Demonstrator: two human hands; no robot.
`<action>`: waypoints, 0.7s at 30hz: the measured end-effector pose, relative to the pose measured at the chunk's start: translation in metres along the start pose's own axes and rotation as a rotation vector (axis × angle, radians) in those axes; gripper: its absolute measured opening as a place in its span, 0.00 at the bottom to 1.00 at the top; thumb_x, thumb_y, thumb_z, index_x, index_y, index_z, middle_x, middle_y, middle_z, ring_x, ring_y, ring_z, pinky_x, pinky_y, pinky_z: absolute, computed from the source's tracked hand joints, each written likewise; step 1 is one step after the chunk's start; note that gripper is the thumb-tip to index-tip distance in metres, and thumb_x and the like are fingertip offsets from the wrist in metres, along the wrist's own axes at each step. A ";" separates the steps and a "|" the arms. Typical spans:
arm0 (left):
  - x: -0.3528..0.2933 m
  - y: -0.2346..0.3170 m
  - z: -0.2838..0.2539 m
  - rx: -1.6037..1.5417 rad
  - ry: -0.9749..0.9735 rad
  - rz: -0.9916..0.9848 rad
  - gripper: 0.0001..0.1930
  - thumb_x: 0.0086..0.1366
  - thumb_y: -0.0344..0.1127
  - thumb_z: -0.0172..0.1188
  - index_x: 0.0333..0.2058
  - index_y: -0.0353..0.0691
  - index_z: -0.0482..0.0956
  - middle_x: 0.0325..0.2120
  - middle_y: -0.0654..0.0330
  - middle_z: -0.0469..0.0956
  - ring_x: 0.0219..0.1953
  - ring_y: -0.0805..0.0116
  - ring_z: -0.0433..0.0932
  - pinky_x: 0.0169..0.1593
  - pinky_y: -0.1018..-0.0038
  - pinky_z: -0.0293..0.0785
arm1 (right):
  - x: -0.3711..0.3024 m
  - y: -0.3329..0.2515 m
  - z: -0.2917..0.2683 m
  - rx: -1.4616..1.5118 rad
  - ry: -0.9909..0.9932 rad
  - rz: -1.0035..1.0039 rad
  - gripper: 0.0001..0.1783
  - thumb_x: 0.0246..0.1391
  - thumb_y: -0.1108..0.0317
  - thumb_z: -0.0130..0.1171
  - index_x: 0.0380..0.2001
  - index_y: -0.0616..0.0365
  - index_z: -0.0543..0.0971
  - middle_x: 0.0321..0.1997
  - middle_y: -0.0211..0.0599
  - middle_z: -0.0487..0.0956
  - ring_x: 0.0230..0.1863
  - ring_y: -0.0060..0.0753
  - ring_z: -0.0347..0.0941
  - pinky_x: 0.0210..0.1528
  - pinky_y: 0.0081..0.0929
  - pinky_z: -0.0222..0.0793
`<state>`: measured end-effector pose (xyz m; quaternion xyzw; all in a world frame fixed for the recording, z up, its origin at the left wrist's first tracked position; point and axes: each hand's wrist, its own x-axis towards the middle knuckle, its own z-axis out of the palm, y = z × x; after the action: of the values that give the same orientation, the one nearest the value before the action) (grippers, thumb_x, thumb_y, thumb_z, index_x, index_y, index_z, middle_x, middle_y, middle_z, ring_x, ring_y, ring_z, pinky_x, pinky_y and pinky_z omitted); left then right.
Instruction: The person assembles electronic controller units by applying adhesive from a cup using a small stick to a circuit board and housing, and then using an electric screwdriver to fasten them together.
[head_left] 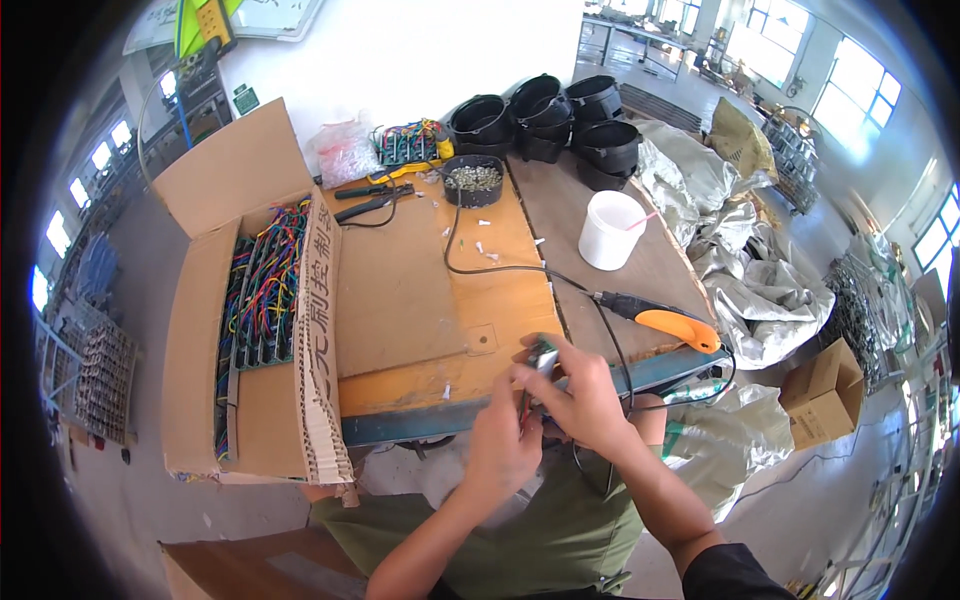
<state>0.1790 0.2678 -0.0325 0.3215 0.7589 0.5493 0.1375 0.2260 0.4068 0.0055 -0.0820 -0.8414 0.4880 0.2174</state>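
Just beyond the table's near edge, both of my hands meet over a small green circuit board point(543, 352) with a shiny metal part. My right hand point(588, 392) is closed round it, thumb and fingers pinching its sides. My left hand point(503, 438) is closed lower down, on reddish wires point(524, 404) that seem to hang from the board; its fingertips are partly hidden. To the left, an open cardboard box point(325, 350) holds rows of wired circuit boards point(268, 290). An orange and black corded hand tool point(665, 320) lies at the right of the tabletop.
Behind stand a black tray of small metal parts point(473, 190), black-handled pliers point(365, 206), wired boards point(412, 143), a clear bag point(343, 152) and black buckets point(540, 115). A white tub point(610, 232) stands right of centre. A black cord point(500, 268) crosses the table; silvery sacks point(745, 270) lie at right.
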 end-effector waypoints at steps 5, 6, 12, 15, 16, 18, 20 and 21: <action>-0.003 0.002 -0.011 -0.849 -0.175 -0.301 0.13 0.68 0.29 0.61 0.49 0.38 0.70 0.31 0.60 0.82 0.29 0.71 0.80 0.33 0.76 0.74 | -0.006 0.014 0.001 0.405 0.077 0.099 0.17 0.67 0.65 0.54 0.49 0.69 0.74 0.31 0.36 0.81 0.33 0.23 0.75 0.39 0.25 0.73; -0.004 0.000 -0.015 -0.766 -0.213 -0.316 0.10 0.68 0.30 0.60 0.46 0.37 0.72 0.29 0.59 0.81 0.28 0.71 0.80 0.31 0.74 0.73 | -0.008 0.018 0.001 0.348 0.053 0.043 0.16 0.67 0.65 0.53 0.49 0.69 0.74 0.31 0.35 0.81 0.33 0.23 0.75 0.39 0.25 0.73; -0.002 0.007 -0.039 0.150 0.018 0.107 0.09 0.68 0.35 0.60 0.34 0.35 0.75 0.17 0.56 0.75 0.19 0.63 0.75 0.25 0.67 0.69 | -0.020 0.013 -0.002 0.126 -0.061 0.141 0.15 0.68 0.65 0.52 0.46 0.68 0.75 0.29 0.35 0.81 0.25 0.21 0.72 0.29 0.24 0.71; 0.003 0.029 -0.048 0.100 -0.095 0.106 0.15 0.65 0.41 0.65 0.32 0.35 0.73 0.16 0.54 0.73 0.20 0.53 0.76 0.26 0.63 0.70 | -0.027 0.013 -0.003 0.102 0.013 0.226 0.15 0.68 0.65 0.49 0.44 0.68 0.77 0.27 0.34 0.79 0.32 0.21 0.73 0.37 0.22 0.69; 0.000 0.029 -0.048 0.166 -0.098 0.139 0.15 0.64 0.42 0.65 0.32 0.36 0.73 0.16 0.54 0.74 0.20 0.53 0.76 0.26 0.64 0.70 | -0.028 0.012 0.001 0.119 0.051 0.244 0.15 0.68 0.65 0.50 0.44 0.68 0.77 0.27 0.34 0.79 0.32 0.20 0.73 0.37 0.22 0.69; -0.007 0.026 -0.042 0.295 -0.107 0.209 0.17 0.63 0.43 0.67 0.32 0.36 0.73 0.18 0.53 0.74 0.21 0.53 0.76 0.27 0.65 0.70 | -0.028 0.006 0.005 0.080 0.105 0.269 0.14 0.67 0.65 0.52 0.42 0.67 0.78 0.26 0.33 0.79 0.29 0.19 0.72 0.34 0.22 0.69; -0.007 0.019 -0.042 0.197 -0.214 0.109 0.15 0.61 0.39 0.68 0.32 0.34 0.73 0.21 0.54 0.75 0.22 0.61 0.74 0.29 0.71 0.70 | -0.026 -0.001 0.007 -0.048 0.087 0.255 0.13 0.67 0.65 0.53 0.41 0.66 0.79 0.25 0.33 0.79 0.28 0.19 0.72 0.32 0.22 0.69; -0.007 0.017 -0.045 0.105 -0.265 0.063 0.14 0.62 0.37 0.67 0.33 0.34 0.73 0.21 0.54 0.75 0.22 0.64 0.74 0.29 0.72 0.70 | -0.028 0.006 0.007 -0.049 0.072 0.233 0.13 0.66 0.66 0.53 0.41 0.66 0.79 0.24 0.32 0.79 0.27 0.20 0.71 0.31 0.23 0.69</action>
<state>0.1651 0.2333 -0.0015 0.4218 0.7513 0.4655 0.2022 0.2470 0.3945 -0.0109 -0.2022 -0.8295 0.4858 0.1873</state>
